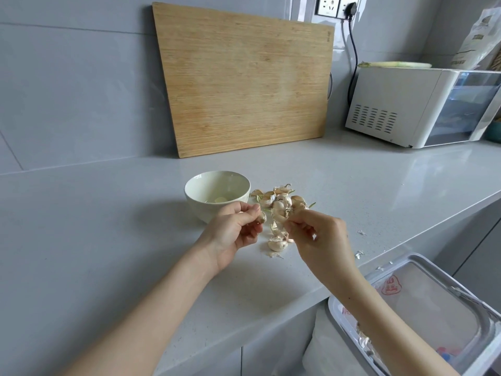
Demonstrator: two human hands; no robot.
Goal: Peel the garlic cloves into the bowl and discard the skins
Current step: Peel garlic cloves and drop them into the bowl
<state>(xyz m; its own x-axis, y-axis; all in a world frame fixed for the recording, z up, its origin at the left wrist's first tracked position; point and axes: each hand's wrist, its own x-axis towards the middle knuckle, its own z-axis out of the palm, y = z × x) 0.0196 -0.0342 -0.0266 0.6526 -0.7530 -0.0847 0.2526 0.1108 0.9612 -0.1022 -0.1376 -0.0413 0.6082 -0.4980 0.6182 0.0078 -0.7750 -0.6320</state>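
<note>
A pale green bowl (pixel 217 189) stands on the grey counter with one peeled clove (pixel 220 199) at its bottom. Right of it lies a pile of unpeeled garlic cloves (pixel 282 200), and a few more cloves (pixel 277 244) lie nearer me. My left hand (pixel 234 230) pinches a garlic clove (pixel 262 218) at its fingertips, just in front of the bowl. My right hand (pixel 315 237) is beside it, and its curled fingers pinch a bit of papery skin (pixel 288 213). The two hands are a little apart.
A wooden cutting board (pixel 244 77) leans on the tiled wall behind the bowl. A white appliance (pixel 423 104) sits at the back right. Below the counter edge at the right stands a lined waste bin (pixel 433 308) with skins in it. Loose skin flakes (pixel 360 244) lie near the edge.
</note>
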